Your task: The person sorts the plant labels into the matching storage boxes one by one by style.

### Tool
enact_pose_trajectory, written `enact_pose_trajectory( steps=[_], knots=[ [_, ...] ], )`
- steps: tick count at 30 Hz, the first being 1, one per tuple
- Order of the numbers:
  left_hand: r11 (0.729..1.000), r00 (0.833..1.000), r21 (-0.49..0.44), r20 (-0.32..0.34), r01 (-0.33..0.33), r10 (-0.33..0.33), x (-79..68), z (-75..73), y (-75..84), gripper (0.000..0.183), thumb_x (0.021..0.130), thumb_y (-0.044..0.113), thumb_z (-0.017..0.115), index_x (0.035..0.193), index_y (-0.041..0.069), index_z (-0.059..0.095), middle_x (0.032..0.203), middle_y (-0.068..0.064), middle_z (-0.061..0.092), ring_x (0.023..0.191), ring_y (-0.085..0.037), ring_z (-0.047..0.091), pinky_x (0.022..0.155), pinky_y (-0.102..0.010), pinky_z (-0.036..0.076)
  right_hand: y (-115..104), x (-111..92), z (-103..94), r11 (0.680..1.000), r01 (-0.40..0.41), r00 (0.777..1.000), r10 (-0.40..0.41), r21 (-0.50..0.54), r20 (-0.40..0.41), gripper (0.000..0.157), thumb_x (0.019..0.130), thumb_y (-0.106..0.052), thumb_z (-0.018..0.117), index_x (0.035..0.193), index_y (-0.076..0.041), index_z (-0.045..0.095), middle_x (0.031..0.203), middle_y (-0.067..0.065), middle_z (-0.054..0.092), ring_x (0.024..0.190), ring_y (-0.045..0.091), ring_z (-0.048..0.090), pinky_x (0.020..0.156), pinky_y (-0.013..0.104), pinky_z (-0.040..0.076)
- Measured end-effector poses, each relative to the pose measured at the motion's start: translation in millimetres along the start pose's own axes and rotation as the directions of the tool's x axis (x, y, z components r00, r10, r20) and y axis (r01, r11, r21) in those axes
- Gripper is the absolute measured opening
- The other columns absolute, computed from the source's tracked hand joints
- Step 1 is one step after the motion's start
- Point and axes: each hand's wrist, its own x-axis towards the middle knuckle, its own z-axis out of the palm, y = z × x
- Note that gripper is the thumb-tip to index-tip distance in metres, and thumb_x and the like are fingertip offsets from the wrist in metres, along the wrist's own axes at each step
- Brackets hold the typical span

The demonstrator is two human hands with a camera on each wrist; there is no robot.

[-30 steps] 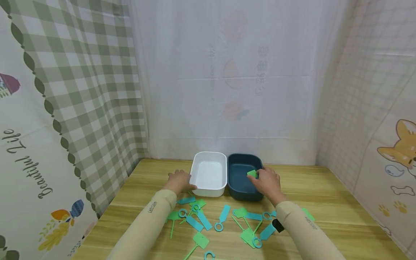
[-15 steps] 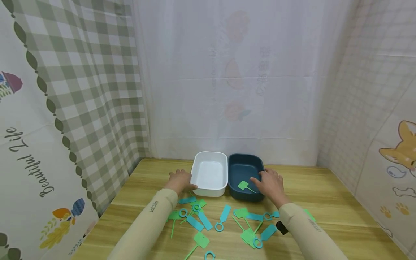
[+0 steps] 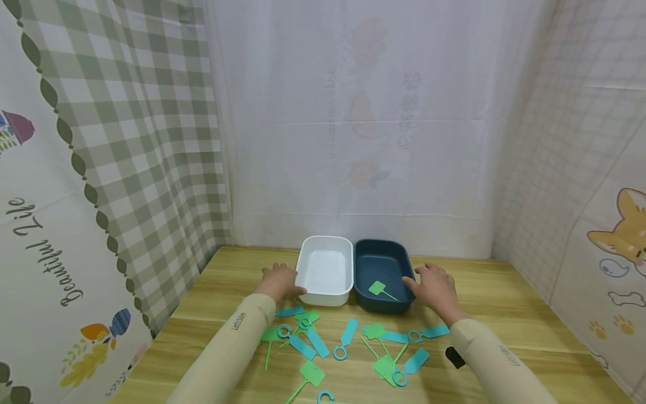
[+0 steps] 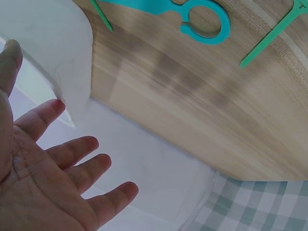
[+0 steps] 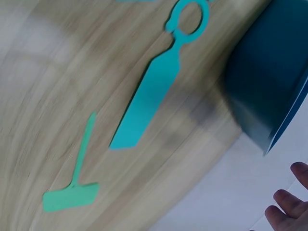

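Observation:
A white bin (image 3: 323, 298) and a dark blue bin (image 3: 378, 304) stand side by side at the back of the table. One green T-shaped plant label (image 3: 377, 288) lies inside the blue bin. My left hand (image 3: 280, 281) is at the white bin's left side, thumb near its front corner; in the left wrist view its fingers (image 4: 79, 151) are spread and hold nothing. To the right of the blue bin is my right hand (image 3: 435, 289), empty, with its thumb near the rim. In the right wrist view only some fingertips (image 5: 288, 204) show at the edge.
Several green plant labels (image 3: 312, 372) and blue ring-ended tags (image 3: 348, 332) lie scattered across the front of the wooden table (image 3: 504, 314), some overlapping. A small black object (image 3: 455, 357) is at the right wrist. Cloth curtains (image 3: 353, 168) stand behind and on both sides.
My right hand has let go of the green plant label, which now lies in the blue bin. That hand has then moved right, away from the bin. The left hand stays put.

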Motion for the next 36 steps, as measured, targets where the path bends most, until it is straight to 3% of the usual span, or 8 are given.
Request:
enact_pose_trajectory(
  steps=[11,20,29,36],
  knots=[
    [1.0,1.0,-0.002,-0.004,-0.016,0.016,-3.1,0.2,5.5,0.053,0.086,0.048,0.074,0.118,0.005,0.069,0.117,-0.022,0.061,0.117,-0.042,0.05,0.098,-0.067,0.035,35,-19,-12.4,1.0,0.014,1.0,-0.014,-0.009,0.018,0.054,0.098,-0.036,0.06,0.121,0.013,0.06,0.133,0.041,0.045,0.123,0.058,0.04,0.097,0.075,0.027],
    [1.0,1.0,-0.01,-0.02,0.005,-0.005,-1.7,-1.6,5.7,0.054,0.086,0.047,0.074,0.119,0.005,0.069,0.119,-0.022,0.06,0.119,-0.043,0.049,0.099,-0.067,0.034,54,-19,-14.1,0.996,0.087,0.994,-0.084,-0.036,0.068,0.05,0.096,-0.034,0.063,0.119,0.011,0.063,0.128,0.041,0.05,0.119,0.059,0.045,0.092,0.072,0.037],
    [1.0,1.0,-0.015,-0.014,-0.009,0.009,-3.9,-1.7,6.3,0.056,0.087,0.048,0.073,0.123,0.005,0.068,0.124,-0.024,0.059,0.124,-0.046,0.047,0.101,-0.071,0.031,67,-26,-14.6,0.984,0.175,0.98,-0.171,-0.037,0.099,0.046,0.091,-0.03,0.07,0.116,0.008,0.065,0.123,0.039,0.055,0.114,0.057,0.051,0.089,0.069,0.041],
    [1.0,1.0,-0.009,-0.004,0.014,-0.015,-3.1,-4.7,5.0,0.057,0.087,0.049,0.072,0.123,0.005,0.067,0.124,-0.024,0.058,0.126,-0.047,0.045,0.098,-0.075,0.03,75,-31,-16.9,0.967,0.247,0.953,-0.23,-0.062,0.198,0.048,0.086,-0.032,0.076,0.119,0.001,0.067,0.123,0.036,0.056,0.112,0.055,0.053,0.086,0.067,0.044]
  ],
)
